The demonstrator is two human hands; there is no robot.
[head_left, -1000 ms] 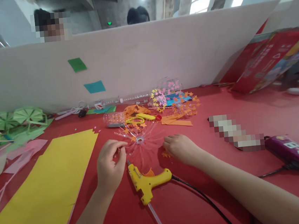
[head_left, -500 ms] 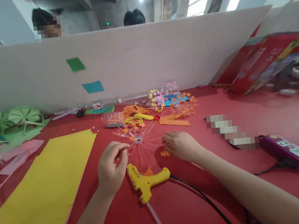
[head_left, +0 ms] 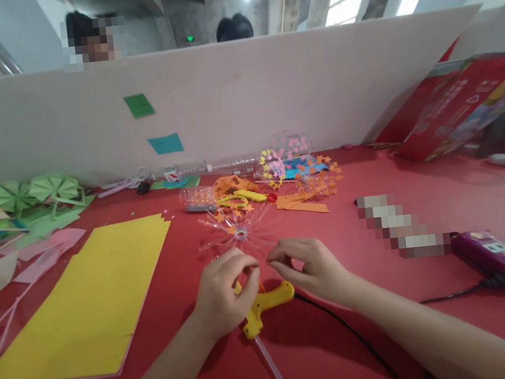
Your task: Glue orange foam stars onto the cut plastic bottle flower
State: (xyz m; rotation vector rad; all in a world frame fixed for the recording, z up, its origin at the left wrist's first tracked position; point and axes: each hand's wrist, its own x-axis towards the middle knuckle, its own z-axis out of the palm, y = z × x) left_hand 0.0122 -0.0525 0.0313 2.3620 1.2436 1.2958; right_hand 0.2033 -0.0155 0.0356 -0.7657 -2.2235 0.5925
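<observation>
My left hand (head_left: 226,290) is above the yellow hot glue gun (head_left: 275,297), partly covering it. Its thumb and fingertips are pinched together. Facing it, close by, my right hand (head_left: 316,267) also pinches with thumb and forefinger. Anything between either set of fingertips is too small to make out. Just beyond both hands lies a clear plastic bottle top (head_left: 240,233) cut into spread strips, with orange paper stars (head_left: 232,230) on some of the far strips. A clear glue stick (head_left: 273,366) sticks out of the gun's back.
Yellow paper sheets (head_left: 85,307) lie at left, near green folded paper (head_left: 56,187). Behind are yellow-handled scissors (head_left: 235,200), orange paper strips (head_left: 303,205) and star-covered plastic (head_left: 291,147) before a white partition (head_left: 226,97). A purple power strip (head_left: 500,261) and red box (head_left: 454,107) stand right.
My hands have come together over the glue gun: the left moved right, the right moved from beside the loose orange stars toward the left fingertips. The view has shifted slightly.
</observation>
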